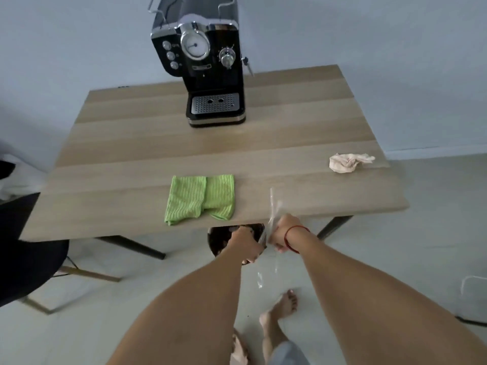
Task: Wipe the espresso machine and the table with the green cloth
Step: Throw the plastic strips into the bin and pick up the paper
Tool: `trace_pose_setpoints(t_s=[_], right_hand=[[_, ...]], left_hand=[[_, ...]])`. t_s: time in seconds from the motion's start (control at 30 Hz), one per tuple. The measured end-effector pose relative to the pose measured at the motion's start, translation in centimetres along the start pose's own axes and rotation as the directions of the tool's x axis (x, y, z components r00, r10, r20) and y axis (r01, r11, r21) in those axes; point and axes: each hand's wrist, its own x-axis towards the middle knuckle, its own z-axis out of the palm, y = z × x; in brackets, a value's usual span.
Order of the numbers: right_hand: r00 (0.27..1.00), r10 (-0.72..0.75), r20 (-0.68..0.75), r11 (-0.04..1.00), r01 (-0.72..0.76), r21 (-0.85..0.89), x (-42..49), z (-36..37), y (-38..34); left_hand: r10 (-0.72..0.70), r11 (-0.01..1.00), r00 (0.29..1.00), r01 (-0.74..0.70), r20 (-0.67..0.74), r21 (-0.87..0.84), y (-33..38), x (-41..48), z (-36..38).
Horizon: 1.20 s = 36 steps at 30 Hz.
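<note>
Hands meet just below the near edge of the table [131,164], over a dark round bin [224,239] that stands on the floor beneath it. What the bin holds cannot be made out; only its dark inside shows past the wrists. The left hand [243,245] is curled closed at the bin's rim, and the right hand [283,233], with a red string around its wrist, is closed on a piece of thin clear plastic film [272,209] that sticks up over the table edge and trails down between the two hands.

The green cloth [201,202] lies untouched on the table near its front edge, just left of the hands. It is a ribbed, bright lime fabric, folded over so two flaps overlap at the middle. The table top is pale wood with long straight grain bands, on dark slanted legs. At the far side stands the espresso machine [210,69], glossy black with chrome trim, a round dial, three round buttons, a knob and a perforated metal drip tray at its base. A crumpled beige tissue [345,163] rests near the right edge, well apart from the cloth. A dark chair [29,248] stands at the left.
</note>
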Motion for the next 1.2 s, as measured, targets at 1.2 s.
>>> trace_pose_setpoints(t_s=[1.2], right_hand=[[0.997,-0.063,-0.036,0.995,0.065,0.081,12.3,12.3,0.4]], left_hand=[[-0.083,0.989,0.974,0.054,-0.212,-0.137,-10.9,15.0,3.6]])
